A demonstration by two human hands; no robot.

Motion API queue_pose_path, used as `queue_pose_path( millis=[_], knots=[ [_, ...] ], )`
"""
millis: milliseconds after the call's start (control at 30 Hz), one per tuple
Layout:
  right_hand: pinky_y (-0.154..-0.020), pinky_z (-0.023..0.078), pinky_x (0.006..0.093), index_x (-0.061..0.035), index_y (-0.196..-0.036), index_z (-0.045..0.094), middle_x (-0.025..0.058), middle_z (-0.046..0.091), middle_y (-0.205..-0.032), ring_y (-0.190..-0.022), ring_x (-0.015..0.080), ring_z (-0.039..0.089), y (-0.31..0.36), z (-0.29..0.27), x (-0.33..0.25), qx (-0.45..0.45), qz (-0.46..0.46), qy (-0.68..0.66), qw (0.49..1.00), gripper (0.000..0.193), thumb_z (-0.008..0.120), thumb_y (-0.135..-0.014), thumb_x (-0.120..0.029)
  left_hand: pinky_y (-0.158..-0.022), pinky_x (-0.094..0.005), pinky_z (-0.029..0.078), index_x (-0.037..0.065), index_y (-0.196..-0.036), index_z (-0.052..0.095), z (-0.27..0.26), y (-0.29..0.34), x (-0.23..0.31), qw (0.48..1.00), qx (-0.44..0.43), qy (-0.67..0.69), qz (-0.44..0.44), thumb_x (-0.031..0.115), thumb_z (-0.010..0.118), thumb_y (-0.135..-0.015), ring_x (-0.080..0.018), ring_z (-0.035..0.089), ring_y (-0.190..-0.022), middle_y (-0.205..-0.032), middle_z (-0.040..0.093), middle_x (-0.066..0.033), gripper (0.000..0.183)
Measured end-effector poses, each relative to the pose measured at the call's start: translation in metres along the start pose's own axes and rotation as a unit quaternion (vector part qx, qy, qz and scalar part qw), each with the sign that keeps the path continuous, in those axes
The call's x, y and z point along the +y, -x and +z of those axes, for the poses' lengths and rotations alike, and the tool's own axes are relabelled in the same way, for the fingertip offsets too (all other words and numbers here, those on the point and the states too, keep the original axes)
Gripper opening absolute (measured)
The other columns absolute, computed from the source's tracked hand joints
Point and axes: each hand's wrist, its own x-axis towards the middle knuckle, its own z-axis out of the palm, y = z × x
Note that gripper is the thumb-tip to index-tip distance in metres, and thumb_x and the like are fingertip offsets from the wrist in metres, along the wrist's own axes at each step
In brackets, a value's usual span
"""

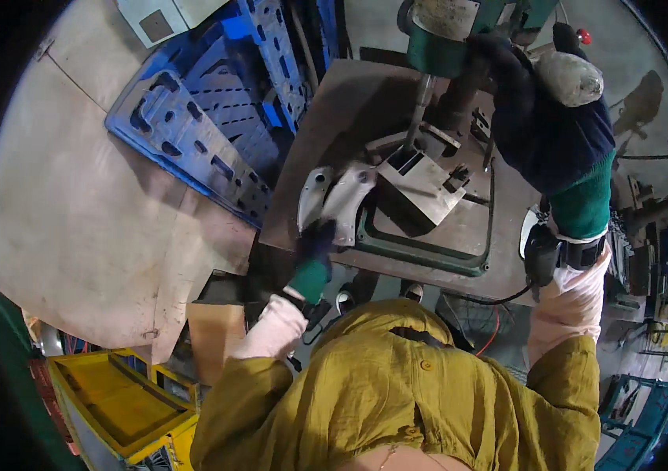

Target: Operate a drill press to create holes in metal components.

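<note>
My left hand (316, 242), in a dark glove with a green cuff, is closed on the lower end of a curved, light metal plate (348, 200). The plate's upper end is slightly blurred and lies against a steel block fixture (428, 188) under the drill press spindle (420, 110). Just left of it rests a second curved plate (314, 196) with a hole near its top. At the press's right side my right hand (542, 125), gloved the same way, is wrapped around a lever handle bound in pale material (573, 78). The fingers' far side is hidden.
The green drill press head (444, 31) overhangs the worktable (290, 224). A green raised frame (428, 255) surrounds the fixture. Blue plastic crates (200, 129) stand left of the table beside a large pale sheet surface (82, 173). A yellow metal bin (126, 404) is at lower left.
</note>
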Motion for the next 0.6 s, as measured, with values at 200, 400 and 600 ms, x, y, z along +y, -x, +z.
queue_pose_path(
  millis=[200,400,600],
  knots=[
    [-0.075,0.054,0.026,-0.0029,-0.13,0.055,0.0097,0.067,-0.108,-0.091,0.0179,0.065,0.002,-0.004,0.019,0.011,-0.013,-0.01,1.0,0.046,0.045,-0.099,-0.036,-0.078,-0.0422,0.05,0.014,-0.134,0.056,-0.076,-0.054,-0.1,0.978,0.089,-0.183,0.036,0.022,0.066,-0.087,-0.0329,0.062,-0.091,-0.108,0.064,-0.0208,0.049],
    [-0.078,0.055,0.0352,-0.0037,-0.127,0.057,0.01,0.066,-0.11,-0.089,0.0208,0.066,0.01,-0.132,0.095,0.012,0.125,0.253,0.959,0.054,0.043,-0.099,-0.047,-0.097,-0.0473,0.043,0.006,-0.14,0.046,-0.032,-0.052,-0.089,0.895,0.151,-0.382,0.177,0.037,0.068,-0.088,-0.0402,0.053,-0.117,-0.124,0.056,-0.028,0.064],
    [-0.092,0.052,0.0389,-0.0119,-0.136,0.053,0.0177,0.059,-0.126,-0.112,0.0303,0.06,0.016,-0.21,0.191,-0.168,0.062,0.511,0.841,0.048,0.062,-0.089,-0.009,-0.104,-0.0458,0.04,-0.003,-0.142,0.038,0.017,-0.066,-0.053,0.891,0.392,-0.227,0.03,0.046,0.067,-0.086,-0.0416,0.044,-0.13,-0.138,0.045,-0.0316,0.08]
  ],
)
